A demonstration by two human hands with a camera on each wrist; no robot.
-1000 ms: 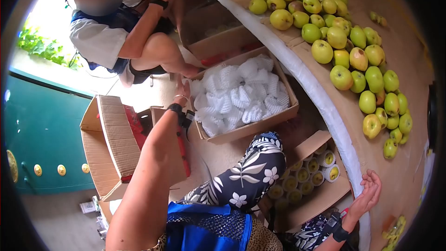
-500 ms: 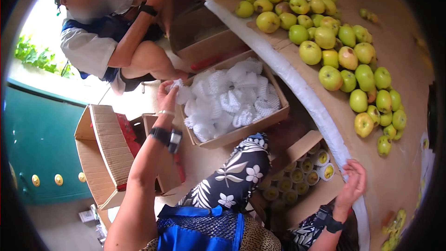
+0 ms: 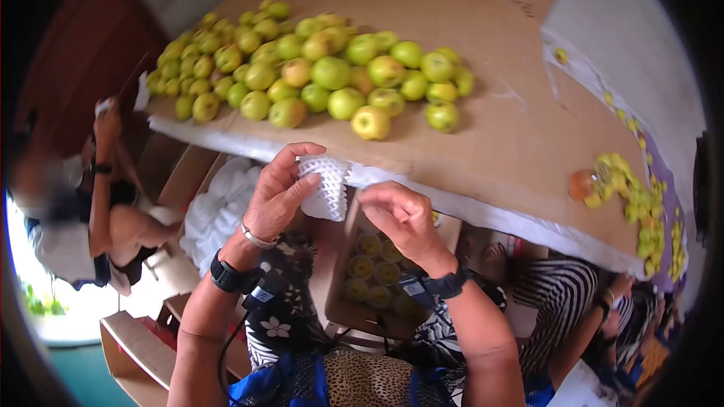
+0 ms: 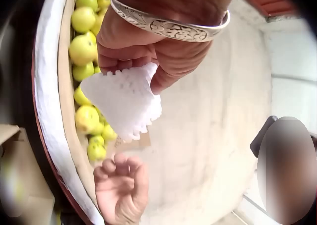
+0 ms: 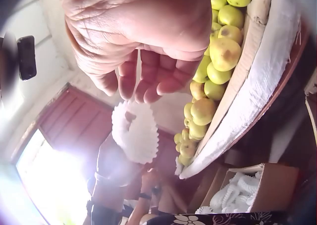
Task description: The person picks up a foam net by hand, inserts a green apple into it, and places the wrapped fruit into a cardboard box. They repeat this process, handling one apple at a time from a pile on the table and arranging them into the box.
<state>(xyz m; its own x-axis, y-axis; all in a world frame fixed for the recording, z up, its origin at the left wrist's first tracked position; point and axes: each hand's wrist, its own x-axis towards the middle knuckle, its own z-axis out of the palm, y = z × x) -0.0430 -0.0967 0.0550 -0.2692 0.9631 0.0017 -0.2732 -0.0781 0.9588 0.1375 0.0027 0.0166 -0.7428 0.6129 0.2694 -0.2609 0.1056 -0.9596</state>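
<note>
In the head view my left hand pinches a white foam fruit net between thumb and fingers, at the table's padded edge. The left wrist view shows the net hanging below the fingers with its scalloped rim spread. My right hand is just right of it with loosely bent fingers and nothing in them. From the right wrist, the net appears close below my right fingertips. Green-yellow apples lie heaped on the cardboard-covered table beyond both hands.
Below the table edge, a carton holds apples in foam nets. Left of it is a box of loose foam nets. Another person sits at the left, and someone in striped trousers is at the right. A flapped carton stands lower left.
My left hand has taken a foam net from the box and brought it to the table edge. My right hand has come over beside it, and the head view has turned right.
</note>
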